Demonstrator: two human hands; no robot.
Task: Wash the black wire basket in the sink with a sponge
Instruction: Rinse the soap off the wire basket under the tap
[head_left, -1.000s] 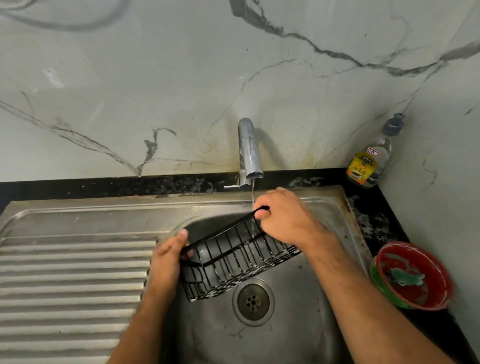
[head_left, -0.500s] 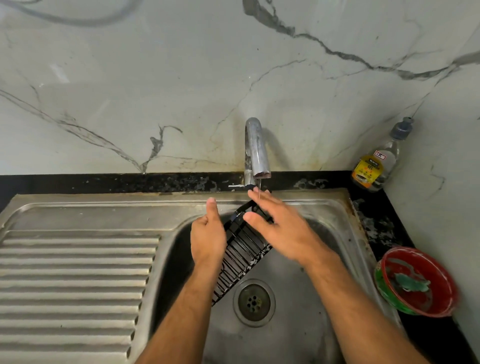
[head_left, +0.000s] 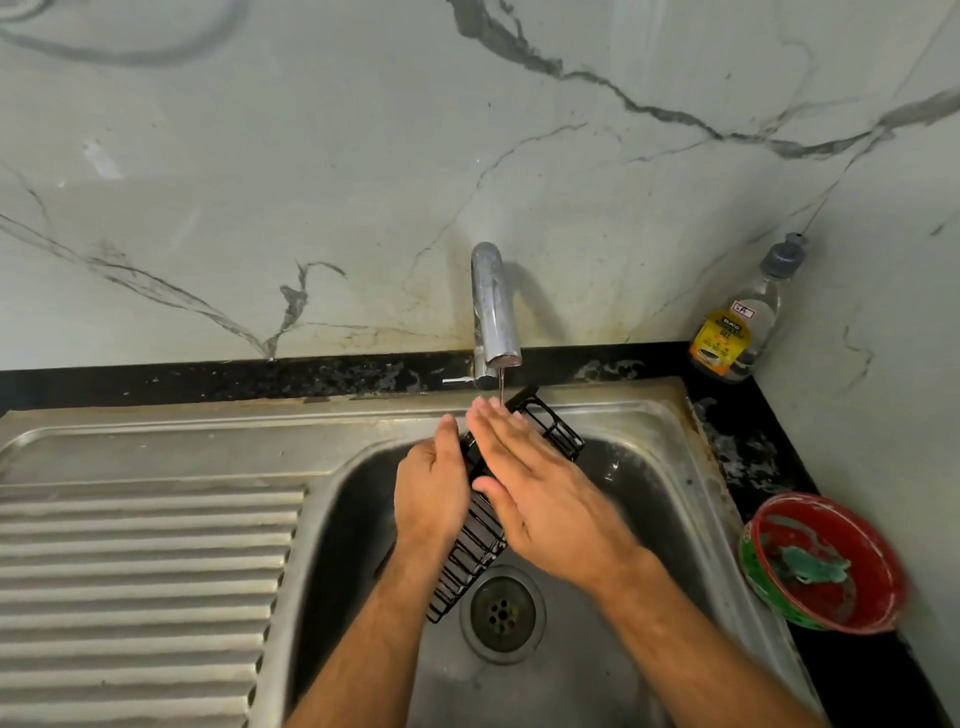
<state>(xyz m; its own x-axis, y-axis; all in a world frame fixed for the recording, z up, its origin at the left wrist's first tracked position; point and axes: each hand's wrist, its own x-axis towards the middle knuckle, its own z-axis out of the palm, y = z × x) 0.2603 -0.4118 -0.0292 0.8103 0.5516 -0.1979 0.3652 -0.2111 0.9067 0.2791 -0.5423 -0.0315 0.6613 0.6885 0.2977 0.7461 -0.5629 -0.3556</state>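
Note:
The black wire basket (head_left: 470, 561) stands tilted on its end in the steel sink (head_left: 670, 499), its top corner under the thin stream from the tap (head_left: 493, 312). My left hand (head_left: 431, 488) grips the basket's left side, thumb up along its rim. Flat and straight-fingered, my right hand (head_left: 540, 499) lies against the basket's right face, its fingertips near the water. A green sponge (head_left: 810, 564) lies in the red bowl (head_left: 878, 545) on the counter to the right.
A bottle of dishwash gel (head_left: 737, 322) stands in the back right corner on the black counter. The ribbed draining board (head_left: 145, 561) fills the left. The drain (head_left: 501, 613) sits just below the basket. A marble wall rises behind the tap.
The basket has been turned from lying across the sink to standing nearly on end under the tap. My right hand let go of its rim and now lies flat against it.

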